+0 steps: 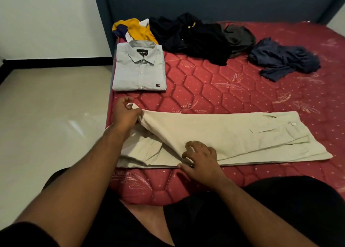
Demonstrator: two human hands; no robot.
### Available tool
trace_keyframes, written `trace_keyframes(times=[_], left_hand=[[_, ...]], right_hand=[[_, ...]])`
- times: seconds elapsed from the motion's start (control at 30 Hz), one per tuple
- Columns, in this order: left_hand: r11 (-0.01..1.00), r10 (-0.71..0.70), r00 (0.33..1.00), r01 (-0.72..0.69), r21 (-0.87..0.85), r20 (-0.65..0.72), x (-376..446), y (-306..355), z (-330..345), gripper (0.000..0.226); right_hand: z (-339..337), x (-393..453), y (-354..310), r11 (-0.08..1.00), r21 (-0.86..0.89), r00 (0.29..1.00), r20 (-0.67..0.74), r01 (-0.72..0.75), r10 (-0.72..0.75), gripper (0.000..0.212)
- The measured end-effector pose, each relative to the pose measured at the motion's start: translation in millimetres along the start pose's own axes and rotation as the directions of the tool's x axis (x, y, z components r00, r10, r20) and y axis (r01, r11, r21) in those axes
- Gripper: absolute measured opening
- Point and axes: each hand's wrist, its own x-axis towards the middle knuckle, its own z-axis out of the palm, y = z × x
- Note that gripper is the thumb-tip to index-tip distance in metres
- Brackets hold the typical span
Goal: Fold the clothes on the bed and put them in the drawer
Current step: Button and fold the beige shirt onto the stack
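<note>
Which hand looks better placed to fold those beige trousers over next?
The left hand: it already pinches the lifted end of the beige trousers. The right hand rests mid-leg, pinning them.

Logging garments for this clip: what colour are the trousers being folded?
Cream-beige trousers, plain with no pattern; seen in the head view, the only one.

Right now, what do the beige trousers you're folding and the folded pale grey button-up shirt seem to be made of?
Beige trousers: matte woven cloth, probably cotton twill; it holds crisp creases. Pale grey button-up shirt: thin, smooth woven fabric, likely cotton or a blend, with a stiff collar.
</note>
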Motion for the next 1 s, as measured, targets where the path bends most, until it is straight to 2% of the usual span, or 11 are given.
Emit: trace_keyframes(times=[0.13,0.2,0.33,0.37,0.43,0.57,0.7,0.77,0.83,0.93,1.0], left_hand=[[0.927,-0.243,0.969,0.245,-0.285,0.041,3.4,-8.5,4.4,0.028],[0.905,-0.297,0.953,0.26,-0.336,-0.062,7.6,-12.6,3.9,0.022],[0.986,-0.166,0.948,0.169,-0.012,-0.27,18.2,-27.0,-14.3,0.025],[0.958,-0.042,0.972,0.105,0.266,-0.233,18.9,-32.2,-21.6,0.025],[0.713,0.199,0.98,-0.155,0.684,0.014,18.5,-37.5,-36.5,0.041],[0.578,0.354,0.794,-0.601,0.552,0.494,34.6,-35.4,-59.0,0.034],[0.236,0.223,0.674,-0.738,0.632,0.705,58.9,-31.3,-68.1,0.084],[0.266,0.206,0.71,-0.703,0.66,0.673,68.9,-20.5,-61.7,0.086],[0.309,0.022,0.786,-0.594,0.743,0.618,75.8,-11.9,-50.5,0.064],[0.225,-0.272,0.807,-0.476,0.85,0.524,75.3,2.7,-37.1,0.041],[0.17,-0.22,0.871,-0.409,0.897,0.439,70.0,10.9,-30.0,0.05]], right_hand=[[-3.8,26.5,4.4,0.999,0.033,0.99,-0.142,-0.023,0.027,0.069],[-5.9,43.4,7.3,0.999,-0.028,0.996,-0.081,-0.036,0.034,0.077],[-1.4,76.0,7.1,0.998,-0.049,0.991,0.13,-0.034,0.041,0.068],[-1.5,80.2,4.6,0.999,-0.035,0.989,0.141,-0.041,0.045,0.064],[-0.6,89.7,1.5,0.998,0.001,0.994,0.086,-0.07,0.07,0.059],[-0.9,114.9,6.9,0.996,-0.007,0.98,-0.178,-0.086,0.083,0.042],[-5.8,141.4,17.3,0.986,0.09,0.979,-0.138,-0.139,0.15,0.021],[-6.8,150.5,23.0,0.979,0.098,0.968,-0.161,-0.179,0.193,0.022],[-2.8,155.7,25.9,0.978,0.052,0.968,-0.142,-0.2,0.206,0.022],[7.1,156.2,23.3,0.98,-0.008,0.973,-0.123,-0.199,0.197,0.022],[10.3,152.3,21.7,0.98,-0.003,0.959,-0.206,-0.198,0.193,0.025]])
